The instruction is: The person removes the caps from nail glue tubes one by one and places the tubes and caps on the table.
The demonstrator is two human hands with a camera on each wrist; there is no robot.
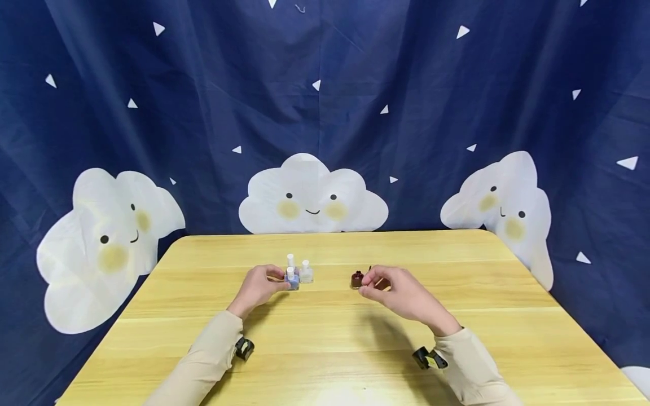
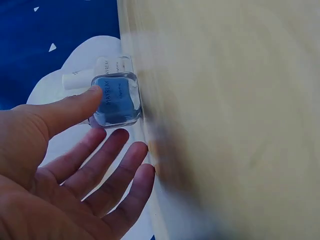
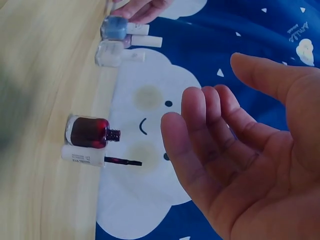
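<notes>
At the left, a blue nail polish bottle [image 1: 293,282] stands upright with its white cap on. My left hand [image 1: 258,287] is right beside it; in the left wrist view the thumb overlaps the glass and the other fingers stay loosely spread. A clear nail polish bottle [image 3: 109,53] and a lilac one [image 3: 127,41], both capped, stand close by. To the right, an uncapped dark red nail polish bottle [image 3: 89,132] stands next to its white cap [image 3: 80,156], whose dark brush [image 3: 123,161] points up. Near these, my right hand [image 1: 401,290] is relaxed and holds nothing.
The bottles stand on a light wooden table [image 1: 325,338], toward its far edge. Behind it hangs a dark blue curtain [image 1: 254,67] with white clouds and triangles. A black strap device [image 1: 244,348] sits on each wrist.
</notes>
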